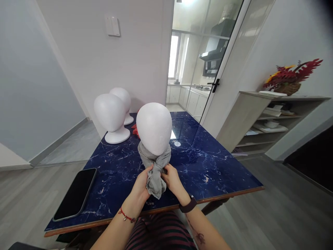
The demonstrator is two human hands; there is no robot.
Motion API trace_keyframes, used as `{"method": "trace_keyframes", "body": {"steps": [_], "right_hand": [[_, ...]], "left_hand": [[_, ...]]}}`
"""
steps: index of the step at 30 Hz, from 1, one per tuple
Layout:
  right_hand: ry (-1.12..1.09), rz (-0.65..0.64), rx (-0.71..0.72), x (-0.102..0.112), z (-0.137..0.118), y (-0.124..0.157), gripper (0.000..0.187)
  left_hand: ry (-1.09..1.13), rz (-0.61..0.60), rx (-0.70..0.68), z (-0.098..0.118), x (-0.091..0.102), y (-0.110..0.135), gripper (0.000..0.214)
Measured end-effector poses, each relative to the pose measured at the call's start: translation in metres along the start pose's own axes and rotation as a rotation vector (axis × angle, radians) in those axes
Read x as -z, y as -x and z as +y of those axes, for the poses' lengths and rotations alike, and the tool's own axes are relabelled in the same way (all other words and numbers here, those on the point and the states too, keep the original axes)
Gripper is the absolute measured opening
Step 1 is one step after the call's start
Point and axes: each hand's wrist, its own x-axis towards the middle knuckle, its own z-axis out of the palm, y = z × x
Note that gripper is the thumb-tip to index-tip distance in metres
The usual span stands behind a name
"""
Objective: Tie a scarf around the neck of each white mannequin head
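A white mannequin head (154,126) stands near the middle of the table, facing me. Round its neck is wrapped a grey scarf (156,184), crossed at the front with an end hanging down. My left hand (142,184) grips the scarf on its left side, thumb over the cloth just under the crossing. On the other side my right hand (172,178) has its fingers curled into the scarf below the chin; some of those fingertips are hidden behind the cloth.
Two more white mannequin heads (110,113) (121,99) stand at the table's back left. Red cloth (135,130) lies behind the middle head. A dark phone (75,194) rests at the left of the blue marbled table (208,163). Shelves (260,128) and a glass door (192,62) are to the right.
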Motion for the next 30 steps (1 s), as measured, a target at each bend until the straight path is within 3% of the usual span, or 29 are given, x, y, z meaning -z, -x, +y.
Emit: {"method": "trace_keyframes", "body": {"steps": [3,7,10,14,17,20,24,27,30], "right_hand": [[0.084,0.109,0.064,-0.001,-0.002,0.003,0.018],[-0.036,0.061,0.004,-0.001,-0.001,0.002,0.021],[-0.325,0.046,-0.109,-0.004,-0.001,-0.002,0.019],[-0.876,-0.055,-0.377,-0.003,-0.01,-0.007,0.026],[-1.095,-0.15,-0.438,0.001,-0.018,-0.011,0.033],[-1.155,-0.117,-0.406,0.002,-0.021,-0.015,0.03],[-1.204,0.021,-0.443,0.001,-0.02,-0.018,0.015],[-1.211,0.088,-0.47,-0.002,-0.018,-0.019,0.022],[-1.165,0.151,-0.443,-0.007,-0.016,-0.019,0.016]], "left_hand": [[-0.035,0.063,-0.121,-0.006,0.005,-0.004,0.02],[-0.077,0.084,-0.229,-0.012,0.008,-0.006,0.011],[-0.098,0.101,-0.236,-0.013,0.006,-0.006,0.009],[-0.092,0.152,-0.263,-0.013,0.005,-0.007,0.008],[-0.124,0.143,-0.261,-0.014,0.009,-0.01,0.008],[-0.151,0.127,-0.237,-0.014,0.012,-0.012,0.007],[-0.097,0.09,-0.096,-0.01,0.011,-0.01,0.014],[-0.043,0.08,-0.027,-0.008,0.007,-0.009,0.018],[0.032,0.029,0.011,-0.009,0.008,-0.012,0.019]]}}
